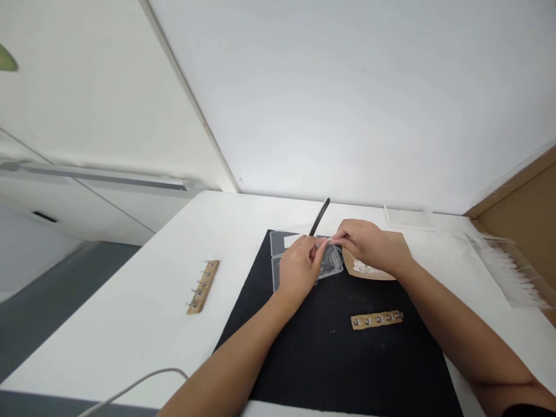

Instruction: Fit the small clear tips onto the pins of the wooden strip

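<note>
My left hand (299, 263) and my right hand (367, 243) meet fingertip to fingertip over a clear plastic box (275, 272). Both are closed in a pinch; what lies between the fingertips is tiny and pale, too small to name. Small clear bits (332, 262) fill part of the box. Under my right hand lies a brown paper sheet (382, 276) with a pile of small white pieces (364, 267). Behind my left hand a slim black stick-like tool (320, 216) points away, its lower end hidden.
A cardboard strip with metal pieces (377, 320) rests on the black mat (339, 370). Another such strip (203, 288) lies on the white table (174, 313) at left. Clear plastic bags of white pieces (512, 275) sit at right. A cable (139, 382) crosses the front edge.
</note>
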A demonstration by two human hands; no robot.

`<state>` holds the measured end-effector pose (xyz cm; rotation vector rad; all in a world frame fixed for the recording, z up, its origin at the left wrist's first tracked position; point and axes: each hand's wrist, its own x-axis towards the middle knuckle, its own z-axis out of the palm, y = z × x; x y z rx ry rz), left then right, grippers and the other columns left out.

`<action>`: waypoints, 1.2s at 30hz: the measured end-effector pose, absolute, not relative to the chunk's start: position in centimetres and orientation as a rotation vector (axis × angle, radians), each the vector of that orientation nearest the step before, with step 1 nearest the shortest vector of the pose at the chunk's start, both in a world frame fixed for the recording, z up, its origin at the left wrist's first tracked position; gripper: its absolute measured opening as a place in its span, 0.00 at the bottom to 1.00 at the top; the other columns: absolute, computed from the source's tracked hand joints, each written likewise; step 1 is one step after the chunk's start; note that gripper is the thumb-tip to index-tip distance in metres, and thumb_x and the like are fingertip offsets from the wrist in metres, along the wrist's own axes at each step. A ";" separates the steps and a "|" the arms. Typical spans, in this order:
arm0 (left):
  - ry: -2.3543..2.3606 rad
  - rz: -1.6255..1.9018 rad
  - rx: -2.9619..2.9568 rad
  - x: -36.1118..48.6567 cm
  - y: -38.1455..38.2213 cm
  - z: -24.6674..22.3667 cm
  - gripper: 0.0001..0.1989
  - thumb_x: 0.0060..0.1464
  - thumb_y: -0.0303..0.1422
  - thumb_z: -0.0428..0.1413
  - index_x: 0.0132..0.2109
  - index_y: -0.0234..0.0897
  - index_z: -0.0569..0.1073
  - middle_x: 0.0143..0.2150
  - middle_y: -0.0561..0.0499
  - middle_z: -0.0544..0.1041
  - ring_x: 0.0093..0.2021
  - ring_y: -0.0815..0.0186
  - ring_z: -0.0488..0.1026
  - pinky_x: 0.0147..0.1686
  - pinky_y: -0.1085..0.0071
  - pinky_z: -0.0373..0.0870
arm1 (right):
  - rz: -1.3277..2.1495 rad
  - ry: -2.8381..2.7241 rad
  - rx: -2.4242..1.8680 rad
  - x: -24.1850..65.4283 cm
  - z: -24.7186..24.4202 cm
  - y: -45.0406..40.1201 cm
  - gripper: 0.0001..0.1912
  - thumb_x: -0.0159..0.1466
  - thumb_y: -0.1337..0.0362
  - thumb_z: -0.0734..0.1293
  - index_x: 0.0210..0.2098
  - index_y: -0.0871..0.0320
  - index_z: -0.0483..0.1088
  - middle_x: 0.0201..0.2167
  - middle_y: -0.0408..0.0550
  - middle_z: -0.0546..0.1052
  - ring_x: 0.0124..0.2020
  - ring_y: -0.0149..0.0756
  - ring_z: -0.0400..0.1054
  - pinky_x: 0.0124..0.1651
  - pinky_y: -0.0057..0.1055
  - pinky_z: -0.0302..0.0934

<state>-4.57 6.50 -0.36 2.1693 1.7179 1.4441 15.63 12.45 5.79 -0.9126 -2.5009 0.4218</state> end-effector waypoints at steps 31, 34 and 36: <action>1.836 1.012 2.375 -4.8 6.5 -0.8 0.11 0.73 0.39 0.54 0.44 0.40 0.78 0.37 0.48 0.81 0.34 0.62 0.76 0.29 0.70 0.58 | 0.459 -2.539 -0.812 16.2 4.4 12.3 0.05 0.74 0.63 0.66 0.41 0.54 0.73 0.45 0.48 0.79 0.44 0.39 0.74 0.49 0.37 0.67; 1.811 1.015 2.389 -4.8 6.5 -0.9 0.11 0.74 0.38 0.53 0.46 0.40 0.77 0.38 0.48 0.81 0.34 0.62 0.77 0.30 0.71 0.60 | 0.469 -2.552 -0.807 16.3 4.5 12.4 0.07 0.74 0.62 0.66 0.39 0.53 0.73 0.46 0.48 0.80 0.46 0.39 0.74 0.48 0.37 0.67; 1.790 1.009 2.396 -4.7 6.5 -0.9 0.10 0.74 0.38 0.52 0.47 0.40 0.76 0.39 0.48 0.81 0.34 0.62 0.77 0.30 0.70 0.60 | 0.478 -2.553 -0.813 16.3 4.6 12.4 0.08 0.74 0.61 0.66 0.38 0.53 0.73 0.45 0.47 0.80 0.46 0.39 0.74 0.47 0.36 0.67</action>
